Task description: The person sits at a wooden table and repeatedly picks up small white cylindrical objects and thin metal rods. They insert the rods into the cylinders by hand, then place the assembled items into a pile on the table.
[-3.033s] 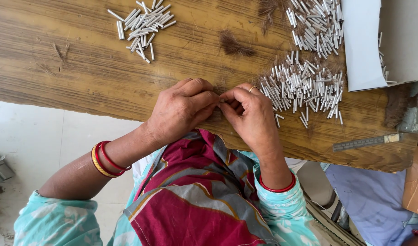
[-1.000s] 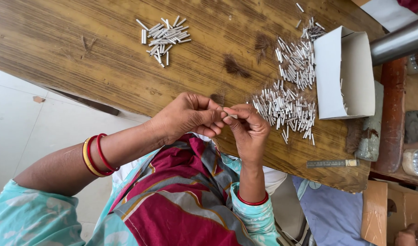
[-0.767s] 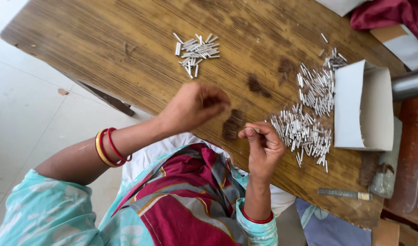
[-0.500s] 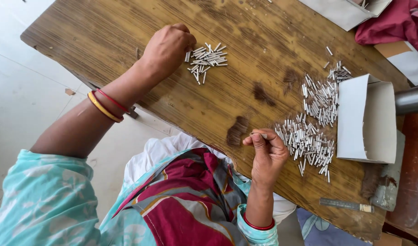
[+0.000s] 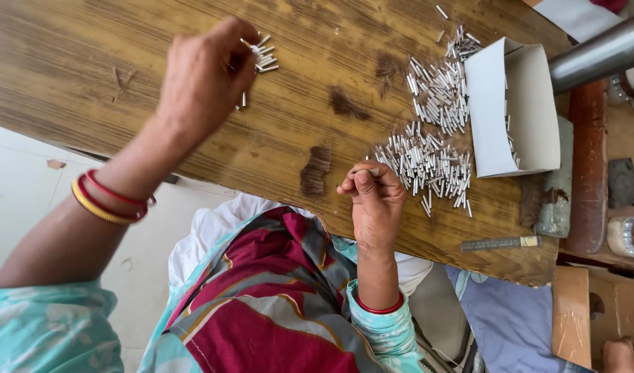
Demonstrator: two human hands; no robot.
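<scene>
My left hand (image 5: 203,79) reaches across the wooden table (image 5: 123,83), its curled fingertips resting at a small pile of short white tubes (image 5: 261,59). The fingers hide whether they hold a tube. Red and yellow bangles ring that wrist. My right hand (image 5: 373,197) stays near the table's front edge with thumb and fingers pinched on one small white tube (image 5: 372,171). Just right of it lies a large loose heap of the same white tubes (image 5: 427,162), with more spread farther back (image 5: 438,93).
An open white cardboard box (image 5: 514,131) lies on its side right of the heaps, with a few tubes inside. A grey metal pipe (image 5: 600,52) crosses the top right. A metal ruler (image 5: 500,243) lies near the table's corner. Another person's hand (image 5: 621,354) shows at the bottom right.
My hands, together at the table edge, have parted. The left hand swung out to the far small pile, while the right stayed by the big heap, still pinched.
</scene>
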